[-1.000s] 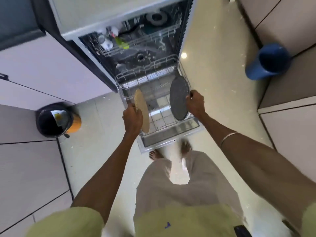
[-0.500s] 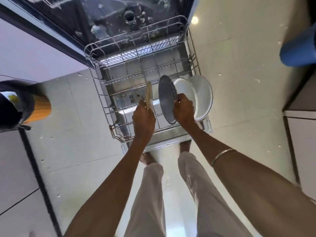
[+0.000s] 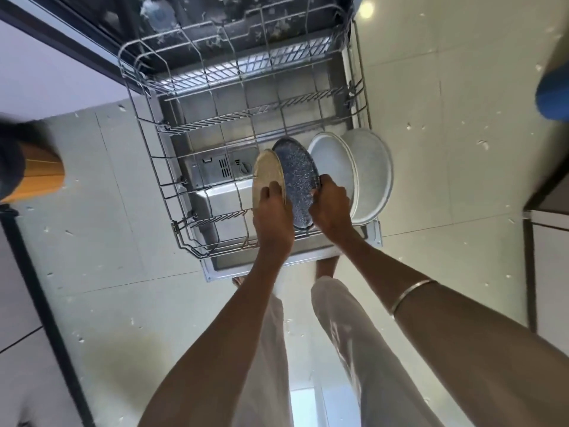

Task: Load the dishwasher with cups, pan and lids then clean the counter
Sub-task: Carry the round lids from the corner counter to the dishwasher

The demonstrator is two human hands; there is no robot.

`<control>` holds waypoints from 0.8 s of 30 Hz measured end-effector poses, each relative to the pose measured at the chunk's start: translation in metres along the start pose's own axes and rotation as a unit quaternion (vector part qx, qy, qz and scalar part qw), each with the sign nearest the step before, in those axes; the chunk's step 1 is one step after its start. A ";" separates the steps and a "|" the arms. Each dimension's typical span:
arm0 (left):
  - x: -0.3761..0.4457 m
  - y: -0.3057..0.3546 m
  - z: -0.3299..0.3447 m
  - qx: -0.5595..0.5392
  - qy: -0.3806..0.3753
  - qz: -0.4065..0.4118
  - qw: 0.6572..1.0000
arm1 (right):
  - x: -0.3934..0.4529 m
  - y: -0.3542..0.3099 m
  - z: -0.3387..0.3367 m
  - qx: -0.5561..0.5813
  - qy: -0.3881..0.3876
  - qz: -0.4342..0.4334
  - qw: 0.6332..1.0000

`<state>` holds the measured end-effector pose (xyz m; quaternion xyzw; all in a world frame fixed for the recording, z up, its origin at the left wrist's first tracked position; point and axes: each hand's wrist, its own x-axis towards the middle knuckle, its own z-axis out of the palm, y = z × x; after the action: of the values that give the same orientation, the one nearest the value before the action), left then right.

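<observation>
Beige lid [image 3: 267, 174] gripped by left fingers [image 3: 266, 192] | speckled lid [image 3: 297, 180] gripped by right fingers [image 3: 328, 186]

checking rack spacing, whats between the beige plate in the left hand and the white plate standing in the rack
In the head view, the dark speckled plate, gripped by the right hand, stands between the beige plate and the white plate.

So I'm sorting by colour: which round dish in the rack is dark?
The speckled dark dish, second from the left, gripped by the right hand; the others are pale.
</observation>
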<state>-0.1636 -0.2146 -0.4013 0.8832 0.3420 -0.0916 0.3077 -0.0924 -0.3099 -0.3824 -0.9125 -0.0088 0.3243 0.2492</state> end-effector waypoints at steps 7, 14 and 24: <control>-0.017 -0.020 -0.004 -0.006 0.002 -0.012 1.000 | -0.006 0.005 0.012 0.023 0.006 0.016 1.000; -0.056 -0.054 0.002 -0.026 0.048 0.006 0.999 | -0.034 0.024 0.024 0.116 0.081 0.016 0.990; -0.089 -0.085 0.003 -0.201 0.151 -0.182 0.951 | -0.075 0.079 0.036 0.121 0.042 0.146 0.981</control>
<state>-0.2866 -0.2162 -0.4116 0.7295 0.5508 0.0586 0.4014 -0.1847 -0.3760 -0.3983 -0.8801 0.1740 0.3167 0.3080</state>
